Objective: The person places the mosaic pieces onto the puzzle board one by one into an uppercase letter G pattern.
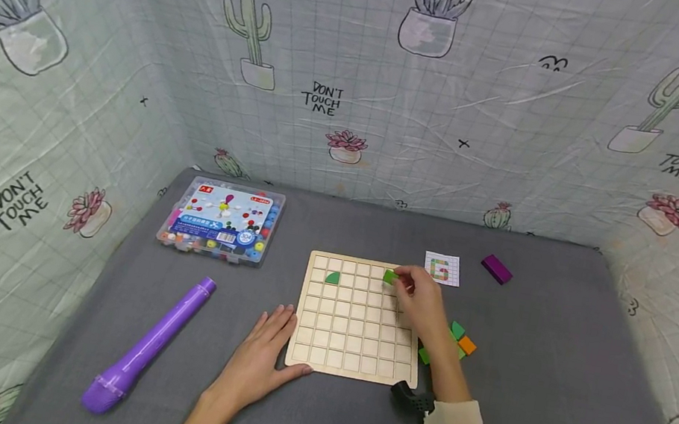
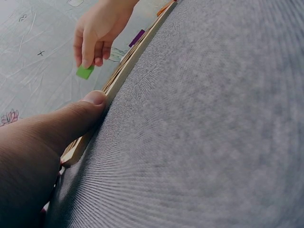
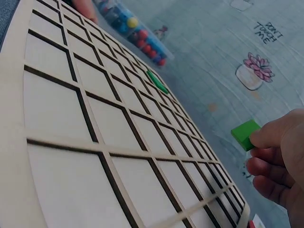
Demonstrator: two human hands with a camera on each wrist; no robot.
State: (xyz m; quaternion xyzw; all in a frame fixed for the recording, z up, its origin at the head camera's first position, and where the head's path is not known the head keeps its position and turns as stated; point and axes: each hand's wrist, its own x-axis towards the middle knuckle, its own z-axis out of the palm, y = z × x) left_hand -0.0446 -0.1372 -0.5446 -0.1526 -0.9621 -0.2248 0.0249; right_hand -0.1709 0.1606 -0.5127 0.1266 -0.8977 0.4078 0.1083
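Observation:
A wooden grid board (image 1: 354,321) lies on the grey table, and a dark green quarter-round tile (image 1: 333,278) sits in a cell near its upper left. My right hand (image 1: 422,304) pinches a light green square tile (image 3: 245,134) between thumb and fingers above the board's upper right part. In the right wrist view the tile is clear of the board. My left hand (image 1: 260,361) rests at the board's lower left corner, fingers straight, the thumb (image 2: 95,98) touching its edge. Partly behind my right forearm lie several loose tiles, among them an orange tile (image 1: 467,345) and a green tile (image 1: 458,330).
A small pattern card (image 1: 448,269) lies beyond the board's upper right corner, with a purple block (image 1: 497,269) right of it. At the back left is a clear box of coloured beads (image 1: 222,220). A purple toy microphone (image 1: 148,345) lies left of my left hand.

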